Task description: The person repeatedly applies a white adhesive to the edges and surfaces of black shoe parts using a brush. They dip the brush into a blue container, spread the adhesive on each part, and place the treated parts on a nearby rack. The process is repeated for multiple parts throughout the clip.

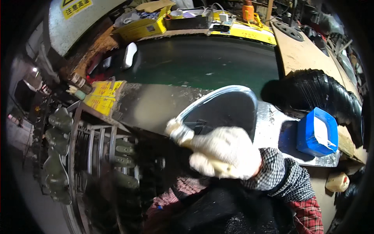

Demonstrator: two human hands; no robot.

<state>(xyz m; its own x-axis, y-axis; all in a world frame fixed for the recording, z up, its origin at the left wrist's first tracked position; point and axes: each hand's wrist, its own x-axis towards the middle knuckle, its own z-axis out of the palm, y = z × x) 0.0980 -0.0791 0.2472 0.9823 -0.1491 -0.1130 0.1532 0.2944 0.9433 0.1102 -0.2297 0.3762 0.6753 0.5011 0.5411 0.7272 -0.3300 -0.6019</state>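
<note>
My right hand [228,152], in a white knit glove, is in front of me at the near edge of the work surface, its fingers curled. Whatever they hold is hidden. A shiny pale looped strip [235,89] arches up beyond it around a dark area. One end of the loop meets the gloved fingertips; the other passes behind the glove. My left sleeve [171,199] comes in low and leads toward the right hand, which covers my left hand or blends with it. A white shoe-sole-shaped piece [130,54] lies at the far left on the dark green surface [206,62].
A blue tub [317,132] with white material stands at the right, before a black ribbed duct [319,91]. Lower left is a metal rack [91,152] beside several olive shoe-shaped pieces [58,167]. Yellow boxes [144,29] and an orange tool [248,12] line the back.
</note>
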